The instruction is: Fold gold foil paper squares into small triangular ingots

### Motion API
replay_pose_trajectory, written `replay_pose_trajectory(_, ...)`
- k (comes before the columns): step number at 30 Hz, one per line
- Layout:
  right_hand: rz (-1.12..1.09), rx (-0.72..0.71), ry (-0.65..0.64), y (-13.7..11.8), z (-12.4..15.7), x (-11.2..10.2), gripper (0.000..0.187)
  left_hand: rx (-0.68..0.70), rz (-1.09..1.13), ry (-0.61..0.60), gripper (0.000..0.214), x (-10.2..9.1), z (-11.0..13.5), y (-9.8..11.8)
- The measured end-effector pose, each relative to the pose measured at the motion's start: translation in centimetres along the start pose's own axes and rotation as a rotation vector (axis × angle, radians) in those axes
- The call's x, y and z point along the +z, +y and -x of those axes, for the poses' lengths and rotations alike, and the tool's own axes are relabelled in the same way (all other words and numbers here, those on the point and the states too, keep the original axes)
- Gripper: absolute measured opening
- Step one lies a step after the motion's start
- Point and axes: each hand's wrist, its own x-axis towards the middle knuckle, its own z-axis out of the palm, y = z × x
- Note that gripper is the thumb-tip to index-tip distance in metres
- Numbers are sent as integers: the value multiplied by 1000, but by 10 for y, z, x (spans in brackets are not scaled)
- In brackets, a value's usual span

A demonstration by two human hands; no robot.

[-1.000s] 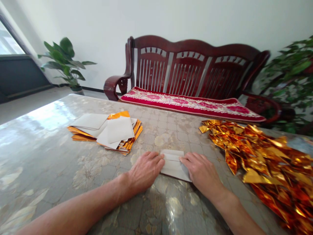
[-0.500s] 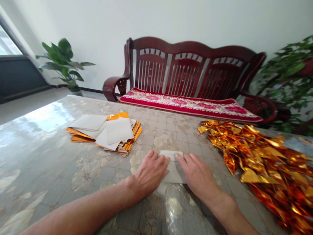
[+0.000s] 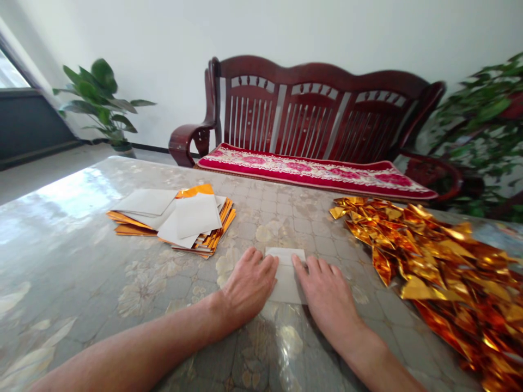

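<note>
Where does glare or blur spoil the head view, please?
Head view: bright glare washes the glossy table at left; the gold foil pile glints harshly; the plant at right is smeared and the edges bow; the white paper is sharp.

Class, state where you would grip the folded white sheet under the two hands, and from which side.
Probably its far edge, approached from the bench side: the white sheet lies flat on the table, and the left hand and right hand cover its two sides, leaving that edge most exposed.

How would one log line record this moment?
left hand: on folded sheet | right hand: on it | paper stack: left | gold foil pile: right
</note>
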Motion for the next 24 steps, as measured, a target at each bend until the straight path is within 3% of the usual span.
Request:
replay_pose_trajectory(9, -38, 44, 10, 11, 6, 0, 44, -43, -12, -12, 28, -4, 9, -3)
replay_pose_trajectory(15, -502, 208, -157, 45, -10, 5, 38, -62, 43, -7, 22, -6, 13, -8)
replay_pose_trajectory(18, -729, 340, -163, 58, -16, 15, 39, -92, 87, -9, 20, -7, 10, -10)
replay_pose_trajectory(20, -723, 415, -109, 57, -17, 19, 32, -103, 108, -14, 20, -7, 7, -11)
replay_pose_trajectory(24, -600, 436, -80, 37, -18, 21, 19, -117, 152, -41, 23, -4, -1, -14)
